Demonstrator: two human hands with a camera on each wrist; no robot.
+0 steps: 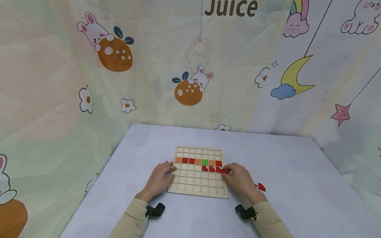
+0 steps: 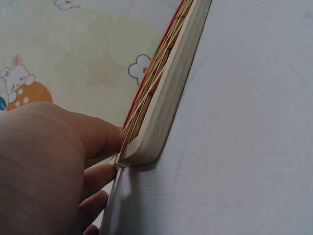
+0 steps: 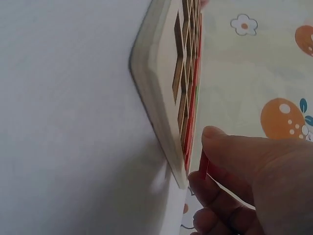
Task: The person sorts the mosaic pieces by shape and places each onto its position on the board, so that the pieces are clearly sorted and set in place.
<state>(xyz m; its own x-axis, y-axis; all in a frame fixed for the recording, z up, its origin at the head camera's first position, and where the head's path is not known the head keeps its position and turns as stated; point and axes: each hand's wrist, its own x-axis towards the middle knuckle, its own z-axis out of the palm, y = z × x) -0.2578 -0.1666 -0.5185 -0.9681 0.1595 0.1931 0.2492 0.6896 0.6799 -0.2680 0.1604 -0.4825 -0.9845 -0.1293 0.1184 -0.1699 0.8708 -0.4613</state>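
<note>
A wooden grid board (image 1: 190, 181) lies flat on the table. One of its rows bears orange, red and green square tiles (image 1: 205, 162); just below, towards the right, sit several red pieces with curved edges (image 1: 211, 169). My left hand (image 1: 159, 178) steadies the board's left side, thumb and fingertips touching the edge at separate spots. Between thumb and fingers, my right hand (image 1: 240, 179) pinches a small red piece (image 3: 204, 165) beside the board's right edge. Its full shape is hidden by the fingers.
Right of the right forearm lies a loose red curved piece (image 1: 261, 187), with another partly hidden by the wrist. The white-covered table (image 1: 285, 172) extends around the board. A printed cloth (image 1: 157, 66) hangs behind it. Each wrist wears a black device (image 1: 156, 210).
</note>
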